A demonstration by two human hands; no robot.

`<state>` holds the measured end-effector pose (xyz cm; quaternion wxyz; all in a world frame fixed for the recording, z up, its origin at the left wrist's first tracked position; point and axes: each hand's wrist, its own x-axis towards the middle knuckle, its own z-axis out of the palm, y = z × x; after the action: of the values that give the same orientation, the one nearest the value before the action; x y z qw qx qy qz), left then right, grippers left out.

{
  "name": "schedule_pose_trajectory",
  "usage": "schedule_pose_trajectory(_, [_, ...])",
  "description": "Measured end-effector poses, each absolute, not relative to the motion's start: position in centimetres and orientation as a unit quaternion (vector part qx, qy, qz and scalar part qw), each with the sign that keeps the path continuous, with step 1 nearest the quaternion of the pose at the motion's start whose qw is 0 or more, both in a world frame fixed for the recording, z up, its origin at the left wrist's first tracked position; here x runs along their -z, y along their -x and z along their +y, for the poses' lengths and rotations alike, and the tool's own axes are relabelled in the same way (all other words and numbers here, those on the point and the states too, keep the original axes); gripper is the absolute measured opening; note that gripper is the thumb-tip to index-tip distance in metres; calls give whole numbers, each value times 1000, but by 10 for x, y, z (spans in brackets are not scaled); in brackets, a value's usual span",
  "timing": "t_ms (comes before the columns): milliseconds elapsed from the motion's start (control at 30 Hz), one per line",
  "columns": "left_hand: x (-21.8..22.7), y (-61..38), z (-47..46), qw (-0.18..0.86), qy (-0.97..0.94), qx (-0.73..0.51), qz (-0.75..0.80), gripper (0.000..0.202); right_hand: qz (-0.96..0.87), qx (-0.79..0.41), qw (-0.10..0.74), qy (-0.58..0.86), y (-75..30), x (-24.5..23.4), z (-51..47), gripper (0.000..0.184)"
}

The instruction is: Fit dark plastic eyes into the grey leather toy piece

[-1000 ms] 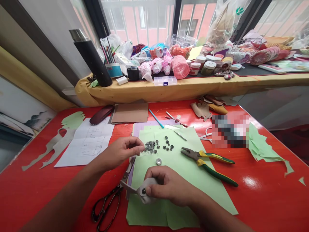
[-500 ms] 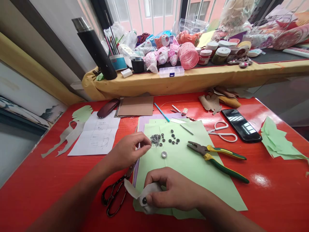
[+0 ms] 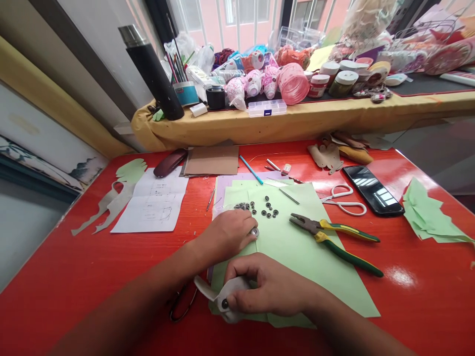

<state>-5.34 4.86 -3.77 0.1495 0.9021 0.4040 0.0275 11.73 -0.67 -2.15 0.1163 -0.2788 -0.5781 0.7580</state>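
My left hand (image 3: 228, 236) rests on the green paper sheet (image 3: 297, 252), its fingertips pinched on a small round metal fastener (image 3: 254, 232). Just behind it lie several small dark snap fasteners (image 3: 265, 210). Nearer the table's front edge, my right hand (image 3: 265, 289) is closed on a grey felt piece (image 3: 222, 296) that carries a dark snap. Black scissors (image 3: 182, 301) lie partly hidden under my left forearm.
Green-and-yellow pliers (image 3: 334, 240) lie right of the fasteners on the red table (image 3: 55, 277). White scissors (image 3: 345, 202) and a phone (image 3: 373, 190) sit further right, green paper scraps (image 3: 426, 215) at the edge. White pattern paper (image 3: 154, 205) lies left. A cluttered windowsill (image 3: 297, 123) runs behind.
My left hand has dropped from the pile of small fasteners toward me and now pinches the round metal fastener. My right hand keeps its hold on the felt piece. The camera shifted slightly.
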Motion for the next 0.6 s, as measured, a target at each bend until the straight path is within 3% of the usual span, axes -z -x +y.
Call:
schedule_pose_trajectory(200, [28,73,47,214,-882,-90,410,10,-577,-752,127,291,-118,21,-5,14])
schedule_pose_trajectory(333, [9,96,36,303,-821,-138,464,9,-546,-777,133,283,-121,21,-3,23])
schedule_pose_trajectory(600, [-13,109,16,396,-805,-63,436,10,-555,-762,165,290,-126,22,3,31])
